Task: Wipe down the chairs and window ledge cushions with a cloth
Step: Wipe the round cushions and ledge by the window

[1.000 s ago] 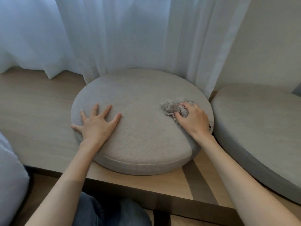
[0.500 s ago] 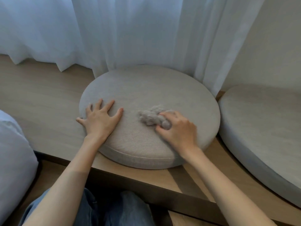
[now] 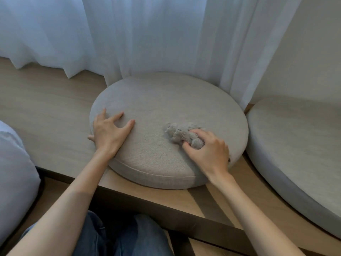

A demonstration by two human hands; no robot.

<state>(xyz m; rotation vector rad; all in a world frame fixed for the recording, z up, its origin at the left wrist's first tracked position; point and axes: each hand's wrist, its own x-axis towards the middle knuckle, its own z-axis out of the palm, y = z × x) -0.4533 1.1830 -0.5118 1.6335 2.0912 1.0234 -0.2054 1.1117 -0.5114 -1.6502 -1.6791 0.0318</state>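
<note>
1 round cushion on ledge, wiping under way. Right hand curls round a bunched cloth, pressing it on the cushion's right-centre; cloth sticks out left of the grip, long axis left-right. Left hand lies flat on the left rim, fingers spread, holding nothing. Most bare top lies ahead and left of the cloth. 2nd cushion just right, likely next.

free: ledge left of round cushion | blocked: curtain behind, second cushion right
</note>
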